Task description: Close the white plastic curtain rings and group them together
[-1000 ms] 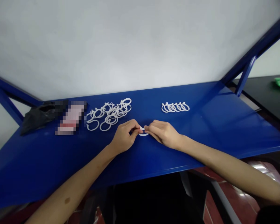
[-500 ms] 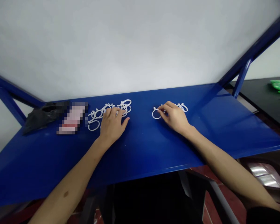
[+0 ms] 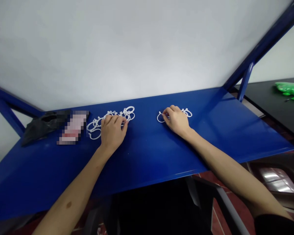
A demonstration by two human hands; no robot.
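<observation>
Head view: left hand [image 3: 112, 132] atop overlapping rings [image 3: 125, 114], which could snag if pulled; right hand [image 3: 176, 121] has one ring [image 3: 157, 118] at its fingertips; can't tell whether either pinches.

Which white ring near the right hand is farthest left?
The ring showing just left of the right hand. It alone in that group sticks out on that side; the other rings show farther right.

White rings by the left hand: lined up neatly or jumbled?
Jumbled: the rings overlap unevenly, partly hidden by the left hand.
</observation>
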